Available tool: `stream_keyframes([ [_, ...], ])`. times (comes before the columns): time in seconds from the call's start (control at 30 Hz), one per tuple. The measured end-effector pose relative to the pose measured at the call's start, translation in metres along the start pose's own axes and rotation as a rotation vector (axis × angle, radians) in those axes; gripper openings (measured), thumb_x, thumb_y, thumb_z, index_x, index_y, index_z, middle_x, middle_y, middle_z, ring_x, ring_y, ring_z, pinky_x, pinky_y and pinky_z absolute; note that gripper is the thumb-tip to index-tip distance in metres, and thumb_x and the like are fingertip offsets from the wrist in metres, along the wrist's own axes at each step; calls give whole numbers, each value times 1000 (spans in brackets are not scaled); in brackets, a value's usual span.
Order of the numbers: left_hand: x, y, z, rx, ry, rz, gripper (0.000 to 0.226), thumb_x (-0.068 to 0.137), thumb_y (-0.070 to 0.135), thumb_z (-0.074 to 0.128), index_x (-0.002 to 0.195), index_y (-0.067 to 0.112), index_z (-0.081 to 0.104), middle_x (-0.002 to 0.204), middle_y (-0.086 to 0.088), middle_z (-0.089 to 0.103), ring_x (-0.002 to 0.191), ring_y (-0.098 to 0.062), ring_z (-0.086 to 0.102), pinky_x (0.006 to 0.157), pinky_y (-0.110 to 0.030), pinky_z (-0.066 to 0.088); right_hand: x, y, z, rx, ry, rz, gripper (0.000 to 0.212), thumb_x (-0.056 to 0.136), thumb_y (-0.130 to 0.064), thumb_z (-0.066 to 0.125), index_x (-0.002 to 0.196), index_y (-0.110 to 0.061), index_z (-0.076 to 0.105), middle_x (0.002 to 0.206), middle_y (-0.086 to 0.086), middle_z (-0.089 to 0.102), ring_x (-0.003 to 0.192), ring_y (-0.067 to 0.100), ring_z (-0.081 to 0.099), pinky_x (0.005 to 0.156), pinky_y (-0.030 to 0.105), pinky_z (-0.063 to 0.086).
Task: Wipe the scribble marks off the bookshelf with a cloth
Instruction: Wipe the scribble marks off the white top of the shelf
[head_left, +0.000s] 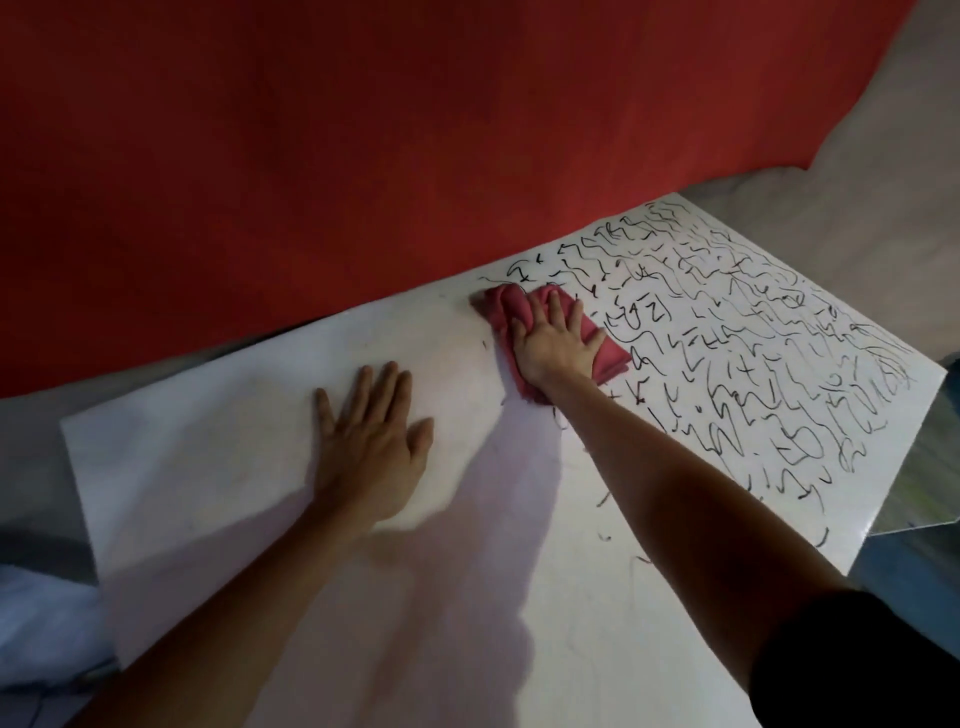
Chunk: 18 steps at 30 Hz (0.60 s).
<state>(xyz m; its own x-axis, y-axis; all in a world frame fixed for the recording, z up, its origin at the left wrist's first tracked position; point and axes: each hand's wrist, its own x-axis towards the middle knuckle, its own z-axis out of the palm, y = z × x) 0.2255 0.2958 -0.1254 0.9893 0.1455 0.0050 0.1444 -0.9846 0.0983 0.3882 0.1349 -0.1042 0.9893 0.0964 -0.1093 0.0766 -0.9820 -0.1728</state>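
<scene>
A white bookshelf top (218, 467) fills the lower view. Black scribble marks (753, 353) cover its right part, while the left part is plain white. A red cloth (613, 353) lies bunched near the far edge, at the border of the marked area. My right hand (558, 343) presses flat on the cloth with fingers spread. My left hand (374, 447) rests flat on the unmarked white surface, fingers straight, holding nothing.
A red wall (363, 156) rises just behind the shelf's far edge. Grey surface (857, 171) lies at the upper right. A shiny metallic side panel (924, 478) drops off the right edge. Pale blue fabric (47, 623) sits at the lower left.
</scene>
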Motion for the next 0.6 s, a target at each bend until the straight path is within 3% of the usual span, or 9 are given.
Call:
stream_keyframes([
  [0.1,0,2,-4,15,-16,3,78,84,51,-5,154,17,5,161,1,1,149,-20,-2,114,-56,-4,-13,0,-3,-4,-19,-35,57,102,-44,18,153,-26,4,161,-1,-1,147,26,-9,114,60,-3],
  [0.2,-2,2,-4,3,-31,10,78,84,50,-4,154,16,6,161,0,2,149,-21,-2,114,-56,-5,-80,13,4,-57,-33,-140,57,100,-47,13,153,-32,0,161,-5,-4,147,20,-10,115,56,-3],
  [0.27,-2,1,-3,-36,-21,10,82,84,51,-4,152,12,19,160,-3,14,148,-25,9,112,-56,-4,-142,22,11,-90,-43,-210,63,90,-54,0,150,-37,-8,159,-10,-12,146,17,-16,115,52,-6],
  [0.37,-4,0,2,-56,37,47,71,89,45,17,137,3,49,145,-13,45,135,-34,41,107,-64,17,-193,26,14,-83,-82,-258,66,80,-58,-8,143,-39,-15,152,-14,-21,142,16,-25,111,46,-16],
  [0.43,-3,0,1,-70,84,44,65,89,41,27,129,0,57,136,-16,54,126,-37,51,99,-69,29,-181,23,13,-84,-81,-266,68,78,-59,-9,142,-37,-15,150,-15,-23,139,15,-27,112,47,-14],
  [0.53,-2,2,0,-84,117,43,63,89,40,29,128,0,58,135,-16,55,125,-38,52,98,-69,31,-129,8,10,-94,-36,-265,77,76,-59,-10,149,-35,-8,156,-13,-16,144,15,-19,114,54,-5],
  [0.6,-1,1,3,-74,123,52,62,89,40,29,129,1,57,136,-15,54,126,-37,51,102,-66,29,-78,-2,10,-88,0,-215,71,86,-59,0,152,-34,3,160,-10,-6,147,17,-8,113,57,2],
])
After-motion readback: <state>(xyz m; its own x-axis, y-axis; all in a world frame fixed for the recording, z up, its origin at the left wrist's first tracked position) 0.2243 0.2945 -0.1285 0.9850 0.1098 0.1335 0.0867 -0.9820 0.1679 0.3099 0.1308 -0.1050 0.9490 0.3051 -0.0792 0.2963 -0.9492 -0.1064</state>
